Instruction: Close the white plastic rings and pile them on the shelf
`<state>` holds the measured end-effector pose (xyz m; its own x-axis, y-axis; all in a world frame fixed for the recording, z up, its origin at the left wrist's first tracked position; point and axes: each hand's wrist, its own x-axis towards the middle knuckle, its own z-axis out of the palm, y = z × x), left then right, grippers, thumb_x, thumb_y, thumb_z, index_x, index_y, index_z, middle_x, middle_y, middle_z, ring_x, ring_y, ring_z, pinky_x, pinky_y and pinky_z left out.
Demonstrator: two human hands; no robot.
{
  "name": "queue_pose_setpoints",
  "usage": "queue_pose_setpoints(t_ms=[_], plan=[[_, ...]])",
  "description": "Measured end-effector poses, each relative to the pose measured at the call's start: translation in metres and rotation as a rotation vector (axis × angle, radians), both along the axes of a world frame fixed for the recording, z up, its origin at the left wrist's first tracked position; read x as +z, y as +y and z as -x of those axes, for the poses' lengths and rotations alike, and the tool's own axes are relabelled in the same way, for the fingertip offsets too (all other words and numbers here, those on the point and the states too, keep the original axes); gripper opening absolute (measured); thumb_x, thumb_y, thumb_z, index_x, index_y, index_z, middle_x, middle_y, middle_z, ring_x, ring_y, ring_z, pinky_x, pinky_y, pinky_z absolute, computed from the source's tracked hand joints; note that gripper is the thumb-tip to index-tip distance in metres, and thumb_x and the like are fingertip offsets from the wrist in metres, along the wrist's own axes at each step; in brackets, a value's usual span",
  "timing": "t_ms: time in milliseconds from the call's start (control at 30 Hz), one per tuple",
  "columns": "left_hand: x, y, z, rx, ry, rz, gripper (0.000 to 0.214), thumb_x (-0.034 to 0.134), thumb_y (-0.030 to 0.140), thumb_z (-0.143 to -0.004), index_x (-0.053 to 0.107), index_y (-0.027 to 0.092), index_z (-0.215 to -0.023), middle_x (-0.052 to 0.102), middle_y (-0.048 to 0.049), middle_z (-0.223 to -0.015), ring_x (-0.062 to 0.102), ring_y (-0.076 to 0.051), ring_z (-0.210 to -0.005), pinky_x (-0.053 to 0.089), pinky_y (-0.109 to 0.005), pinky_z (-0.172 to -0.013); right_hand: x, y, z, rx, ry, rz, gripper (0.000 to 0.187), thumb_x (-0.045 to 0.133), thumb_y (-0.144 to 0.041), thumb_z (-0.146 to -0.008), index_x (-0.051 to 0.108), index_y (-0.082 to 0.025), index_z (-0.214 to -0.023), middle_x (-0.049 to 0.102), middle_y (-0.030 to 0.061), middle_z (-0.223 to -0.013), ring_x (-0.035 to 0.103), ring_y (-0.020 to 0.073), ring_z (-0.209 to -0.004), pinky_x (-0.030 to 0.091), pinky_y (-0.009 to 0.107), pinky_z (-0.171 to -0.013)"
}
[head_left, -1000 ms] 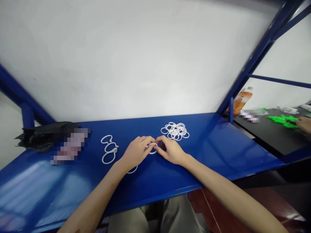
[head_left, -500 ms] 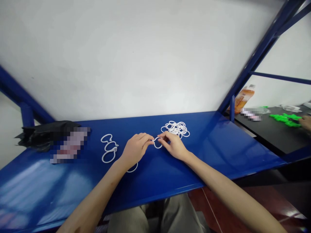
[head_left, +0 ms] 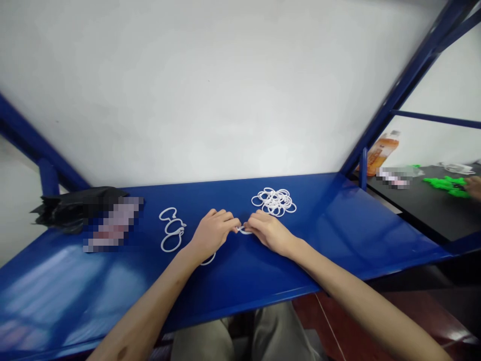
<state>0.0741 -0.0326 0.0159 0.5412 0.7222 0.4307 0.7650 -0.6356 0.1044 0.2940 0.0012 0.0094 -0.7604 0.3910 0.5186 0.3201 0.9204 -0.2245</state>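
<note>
Between my two hands, above the blue table [head_left: 259, 271], is a white plastic ring [head_left: 246, 232] that looks like a shower-curtain ring. The fingertips of my left hand [head_left: 215, 229] are closed on its left end. My right hand [head_left: 271, 231] pinches its other side, and its fingers cover much of the ring. Behind my right hand lies a loose pile of similar white rings [head_left: 276, 203]. To the left of my left hand, several rings [head_left: 172, 243] lie in a joined-looking row. Another ring [head_left: 209, 259] shows partly from under my left wrist.
At the table's left lie a black plastic bag [head_left: 60, 213] and a blurred-out packet [head_left: 114, 223]. A blue frame post [head_left: 363, 168] stands at the right. Beyond it, a black table [head_left: 417, 205] holds an orange bottle [head_left: 383, 153] and green pieces [head_left: 447, 185], near another person's hand [head_left: 474, 186].
Both hands have come slightly lower and my right fingers have curled further over the ring. The ring now appears flatter and more covered. The other rings have stayed in place.
</note>
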Motion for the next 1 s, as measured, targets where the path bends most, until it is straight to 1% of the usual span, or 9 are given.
queue_pose_setpoints(t_ms=[167,300,400,467,600,700,800,900,1000], plan=[[0.003,0.004,-0.001,0.064,-0.091,-0.024,0.030,0.038,0.018,-0.101,0.066,0.023,-0.092,0.071,-0.0013,-0.092,0.058,-0.017,-0.085,0.037,-0.034,-0.077,-0.004,-0.008,0.014,0.034,0.015,-0.013,0.020,0.045,-0.023,-0.103,0.063,-0.021,-0.094,0.067,0.0063,-0.090,0.052,0.0194,-0.081,0.046,0.031,-0.075],[0.005,0.005,0.005,0.164,-0.164,-0.014,0.024,0.042,0.027,-0.101,0.066,0.024,-0.098,0.072,-0.0027,-0.096,0.060,-0.020,-0.090,0.041,-0.035,-0.081,-0.002,0.003,0.003,-0.141,0.170,0.053,0.017,0.049,-0.028,-0.102,0.065,-0.022,-0.101,0.071,0.0071,-0.095,0.060,0.0211,-0.087,0.051,0.035,-0.079],[0.008,0.004,0.013,0.245,-0.152,0.081,0.020,0.045,0.029,-0.099,0.065,0.024,-0.098,0.071,-0.0024,-0.092,0.061,-0.021,-0.089,0.042,-0.036,-0.080,0.008,0.026,-0.019,-0.369,0.310,0.070,0.015,0.056,-0.031,-0.099,0.067,-0.022,-0.102,0.072,0.0076,-0.096,0.064,0.0217,-0.086,0.051,0.036,-0.081],[0.012,0.002,0.018,0.263,-0.118,0.155,0.018,0.047,0.025,-0.095,0.064,0.024,-0.099,0.070,-0.0017,-0.089,0.061,-0.022,-0.089,0.042,-0.037,-0.080,0.017,0.048,-0.033,-0.498,0.317,0.067,0.014,0.058,-0.029,-0.097,0.069,-0.021,-0.095,0.072,0.0065,-0.088,0.063,0.0196,-0.075,0.050,0.034,-0.075],[0.018,-0.002,0.029,0.236,-0.068,0.274,0.023,0.053,0.018,-0.081,0.064,0.025,-0.101,0.067,-0.0023,-0.097,0.060,-0.023,-0.093,0.043,-0.038,-0.084,0.030,0.094,-0.052,-0.714,0.173,0.107,0.011,0.064,-0.024,-0.091,0.072,-0.018,-0.086,0.072,0.0065,-0.087,0.063,0.0205,-0.080,0.048,0.033,-0.080],[0.019,-0.004,0.033,0.238,-0.040,0.358,0.024,0.056,0.018,-0.077,0.064,0.024,-0.099,0.065,-0.0035,-0.098,0.061,-0.024,-0.094,0.044,-0.037,-0.082,0.031,0.116,-0.056,-0.818,0.009,0.155,0.013,0.064,-0.024,-0.089,0.075,-0.017,-0.086,0.073,0.0095,-0.092,0.063,0.0225,-0.090,0.046,0.035,-0.087],[0.016,-0.003,0.031,0.250,-0.010,0.409,0.024,0.053,0.014,-0.077,0.062,0.023,-0.097,0.065,-0.0037,-0.095,0.062,-0.022,-0.086,0.044,-0.035,-0.075,0.028,0.121,-0.059,-0.860,-0.095,0.165,0.015,0.065,-0.025,-0.088,0.076,-0.016,-0.086,0.072,0.0127,-0.095,0.062,0.0254,-0.096,0.045,0.037,-0.090],[0.013,-0.001,0.028,0.220,-0.029,0.386,0.026,0.045,0.008,-0.079,0.062,0.022,-0.094,0.065,-0.0037,-0.092,0.062,-0.019,-0.079,0.044,-0.032,-0.071,0.026,0.114,-0.062,-0.868,-0.048,0.101,0.016,0.063,-0.025,-0.089,0.075,-0.016,-0.085,0.071,0.0141,-0.097,0.059,0.0280,-0.099,0.046,0.041,-0.089],[0.009,0.001,0.026,0.194,-0.062,0.364,0.026,0.041,0.008,-0.085,0.062,0.022,-0.093,0.065,-0.0045,-0.093,0.063,-0.020,-0.084,0.045,-0.032,-0.073,0.027,0.099,-0.057,-0.806,0.032,-0.012,0.014,0.061,-0.023,-0.090,0.073,-0.018,-0.084,0.070,0.0127,-0.095,0.056,0.0285,-0.096,0.047,0.043,-0.086]])
